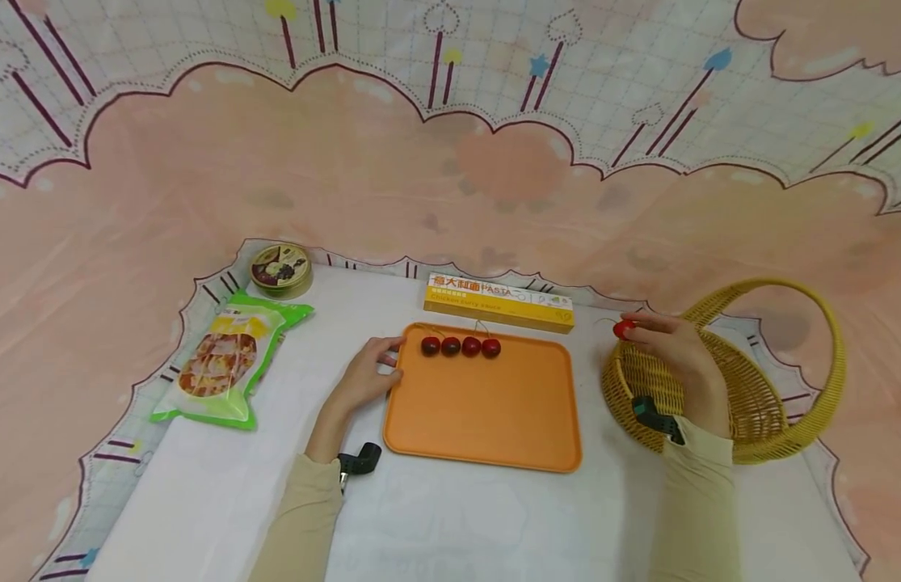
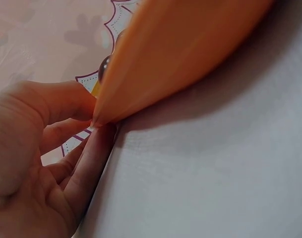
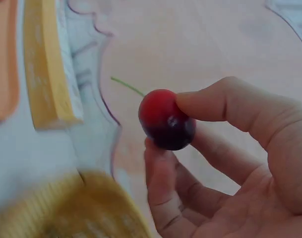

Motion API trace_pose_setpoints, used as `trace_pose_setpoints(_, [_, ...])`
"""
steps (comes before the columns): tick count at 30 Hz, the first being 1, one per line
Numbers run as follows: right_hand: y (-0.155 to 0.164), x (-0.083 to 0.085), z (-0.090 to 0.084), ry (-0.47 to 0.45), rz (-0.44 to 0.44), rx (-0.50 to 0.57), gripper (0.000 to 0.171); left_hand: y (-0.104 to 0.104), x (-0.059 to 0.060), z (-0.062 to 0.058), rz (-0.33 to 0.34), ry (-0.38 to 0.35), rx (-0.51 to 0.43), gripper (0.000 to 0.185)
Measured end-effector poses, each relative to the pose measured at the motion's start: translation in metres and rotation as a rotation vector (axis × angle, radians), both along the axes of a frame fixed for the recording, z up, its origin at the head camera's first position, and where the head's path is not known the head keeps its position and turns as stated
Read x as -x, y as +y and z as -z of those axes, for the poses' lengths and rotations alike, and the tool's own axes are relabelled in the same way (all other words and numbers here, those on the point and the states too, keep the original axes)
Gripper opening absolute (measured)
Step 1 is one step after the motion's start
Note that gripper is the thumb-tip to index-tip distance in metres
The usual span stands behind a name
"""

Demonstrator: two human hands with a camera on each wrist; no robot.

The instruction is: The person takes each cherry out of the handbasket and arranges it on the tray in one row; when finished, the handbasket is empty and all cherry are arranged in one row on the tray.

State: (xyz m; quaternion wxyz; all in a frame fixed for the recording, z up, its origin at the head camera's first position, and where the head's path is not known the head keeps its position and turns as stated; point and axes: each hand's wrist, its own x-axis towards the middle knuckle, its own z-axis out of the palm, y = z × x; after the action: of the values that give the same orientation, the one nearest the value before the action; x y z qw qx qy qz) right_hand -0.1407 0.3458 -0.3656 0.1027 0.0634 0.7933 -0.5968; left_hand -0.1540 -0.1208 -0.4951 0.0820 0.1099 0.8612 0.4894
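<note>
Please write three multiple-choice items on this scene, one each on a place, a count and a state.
1. Where is the pasta box? A beyond the orange tray; B inside the basket; C on the snack bag.
2. How many cherries in a row lie on the tray? A two; B four; C six.
3. What is the right hand doing? A lying flat; B pinching a cherry; C gripping the basket handle.
Answers: 1 A, the box lies along the tray's far edge. 2 B, four sit in line. 3 B, thumb and finger hold it.
</note>
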Motion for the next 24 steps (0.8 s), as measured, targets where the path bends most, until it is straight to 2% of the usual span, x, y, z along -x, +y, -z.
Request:
trace_pose_setpoints(2, [-0.016, 0.007, 0.003, 0.004, -0.002, -0.121, 0.045, 0.001, 0.001, -0.002, 0.004, -0.005, -0.001, 0.056])
trace_pose_setpoints(4, [-0.032, 0.014, 0.009, 0.002, -0.014, -0.163, 0.053, 0.002, 0.003, -0.003, 0.008, -0.007, -0.006, 0.057])
trace_pose_setpoints(10, [-0.087, 0.031, 0.043, 0.011, 0.01, -0.183, 0.043, 0.003, 0.004, -0.002, 0.013, 0.007, -0.004, 0.057])
trace_pose_setpoints(15, [-0.126, 0.041, 0.071, -0.002, 0.066, -0.193, 0.035, 0.002, 0.002, -0.003, -0.002, -0.017, -0.001, 0.057])
trace_pose_setpoints(20, [-0.145, 0.045, 0.086, -0.032, 0.085, -0.206, 0.031, 0.002, 0.002, -0.002, -0.003, -0.037, 0.012, 0.058])
trace_pose_setpoints(24, [-0.15, 0.042, 0.087, -0.009, 0.039, -0.218, 0.028, 0.0, 0.001, -0.001, -0.012, -0.041, 0.021, 0.058])
